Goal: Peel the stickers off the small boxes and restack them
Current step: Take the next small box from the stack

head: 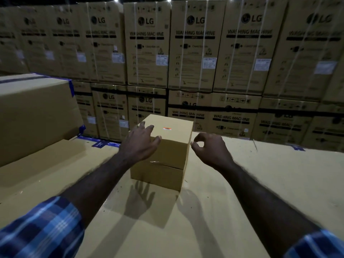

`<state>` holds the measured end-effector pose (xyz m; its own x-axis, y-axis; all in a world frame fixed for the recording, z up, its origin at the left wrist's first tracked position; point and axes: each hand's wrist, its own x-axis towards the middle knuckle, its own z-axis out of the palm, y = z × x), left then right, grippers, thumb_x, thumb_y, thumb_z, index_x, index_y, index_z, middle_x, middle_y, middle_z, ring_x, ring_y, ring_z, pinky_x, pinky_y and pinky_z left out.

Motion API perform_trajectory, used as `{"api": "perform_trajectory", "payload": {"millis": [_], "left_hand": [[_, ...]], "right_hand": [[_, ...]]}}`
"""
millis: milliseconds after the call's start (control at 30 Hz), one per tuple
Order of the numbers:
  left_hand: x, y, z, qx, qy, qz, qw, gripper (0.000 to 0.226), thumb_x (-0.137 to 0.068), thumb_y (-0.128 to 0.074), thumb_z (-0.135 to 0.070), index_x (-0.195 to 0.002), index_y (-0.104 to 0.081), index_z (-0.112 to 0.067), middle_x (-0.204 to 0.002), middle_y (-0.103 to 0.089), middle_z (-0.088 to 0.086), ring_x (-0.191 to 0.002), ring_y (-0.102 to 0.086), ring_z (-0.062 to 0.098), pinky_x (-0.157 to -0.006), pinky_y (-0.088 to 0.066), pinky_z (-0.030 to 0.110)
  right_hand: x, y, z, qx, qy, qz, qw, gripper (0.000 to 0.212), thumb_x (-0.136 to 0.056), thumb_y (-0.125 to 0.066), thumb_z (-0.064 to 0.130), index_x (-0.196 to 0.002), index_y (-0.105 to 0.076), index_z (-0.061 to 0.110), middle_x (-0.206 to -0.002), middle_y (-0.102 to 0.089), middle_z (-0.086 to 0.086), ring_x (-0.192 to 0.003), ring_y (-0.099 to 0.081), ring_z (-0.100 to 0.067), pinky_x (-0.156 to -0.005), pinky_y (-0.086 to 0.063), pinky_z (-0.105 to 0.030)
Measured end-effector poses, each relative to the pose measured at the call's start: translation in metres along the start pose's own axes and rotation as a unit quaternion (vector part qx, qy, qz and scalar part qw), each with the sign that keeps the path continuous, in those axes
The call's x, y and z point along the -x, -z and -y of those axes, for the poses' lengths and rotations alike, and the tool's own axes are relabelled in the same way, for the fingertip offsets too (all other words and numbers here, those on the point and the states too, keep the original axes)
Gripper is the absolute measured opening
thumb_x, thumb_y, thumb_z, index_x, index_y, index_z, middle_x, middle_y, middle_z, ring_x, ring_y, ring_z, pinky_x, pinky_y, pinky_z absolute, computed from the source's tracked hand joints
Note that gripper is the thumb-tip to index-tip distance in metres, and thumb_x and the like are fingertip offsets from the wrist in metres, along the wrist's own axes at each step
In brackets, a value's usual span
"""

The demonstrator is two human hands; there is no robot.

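Two small brown cardboard boxes stand stacked in the middle of the view: the top box [172, 140] sits on the bottom box [158, 176]. A small orange-and-white sticker [167, 128] lies on the top face of the top box. My left hand [141, 141] rests on the top box's near left corner, fingers spread over the top and thumb down the front edge. My right hand [210, 148] hovers just right of the top box, its fingers loosely curled and holding nothing; whether it touches the box is unclear.
The stack stands on a broad flat cardboard surface [242, 183]. A large carton with blue tape [37, 112] rises at the left. A wall of strapped washing machine cartons [195, 53] fills the background beyond the surface's far edge.
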<state>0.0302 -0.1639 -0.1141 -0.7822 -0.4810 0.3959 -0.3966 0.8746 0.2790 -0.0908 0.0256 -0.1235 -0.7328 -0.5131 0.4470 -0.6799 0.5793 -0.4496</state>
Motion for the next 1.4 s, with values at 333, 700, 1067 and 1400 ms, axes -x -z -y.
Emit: {"api": "perform_trajectory", "payload": {"millis": [333,700,1067,1400], "left_hand": [[-0.06,-0.043,0.051,-0.001,-0.033,0.05,0.998,0.061,-0.096,-0.043,-0.052,-0.147,-0.036,-0.018,-0.156,-0.025,0.015,-0.141,-0.029,0.031,-0.111,-0.028,0.049],[-0.112,-0.086,0.111,0.083,0.009,0.091,0.992,0.06,-0.095,-0.028,-0.062,-0.142,-0.042,-0.03,-0.156,-0.021,0.02,-0.137,-0.033,0.038,-0.106,-0.035,0.058],[-0.122,-0.105,0.117,0.362,0.116,0.015,0.925,0.049,-0.091,-0.059,-0.044,-0.137,-0.053,-0.025,-0.146,-0.045,0.009,-0.13,-0.044,0.027,-0.1,-0.045,0.048],[-0.11,-0.075,0.076,0.374,0.104,-0.002,0.921,0.064,-0.085,-0.062,-0.053,-0.139,-0.049,-0.021,-0.145,-0.045,0.012,-0.127,-0.046,0.028,-0.098,-0.047,0.047]], "right_hand": [[-0.049,-0.073,0.01,0.007,-0.048,0.016,0.999,0.042,-0.089,-0.056,0.046,-0.12,-0.062,0.018,-0.106,-0.068,-0.009,-0.082,-0.066,-0.019,-0.074,-0.058,-0.036],[-0.072,-0.126,0.001,0.008,-0.067,-0.02,0.998,0.043,-0.1,-0.041,0.044,-0.123,-0.055,0.011,-0.12,-0.06,-0.008,-0.105,-0.055,-0.023,-0.077,-0.039,-0.03],[-0.094,-0.148,-0.001,-0.124,-0.173,-0.086,0.973,0.047,-0.091,-0.058,0.042,-0.128,-0.051,0.014,-0.131,-0.053,-0.008,-0.113,-0.054,-0.025,-0.09,-0.048,-0.037],[-0.094,-0.08,0.003,-0.197,-0.216,-0.109,0.95,0.035,-0.079,-0.071,0.042,-0.109,-0.066,0.025,-0.109,-0.065,-0.004,-0.097,-0.063,-0.023,-0.084,-0.056,-0.046]]}}
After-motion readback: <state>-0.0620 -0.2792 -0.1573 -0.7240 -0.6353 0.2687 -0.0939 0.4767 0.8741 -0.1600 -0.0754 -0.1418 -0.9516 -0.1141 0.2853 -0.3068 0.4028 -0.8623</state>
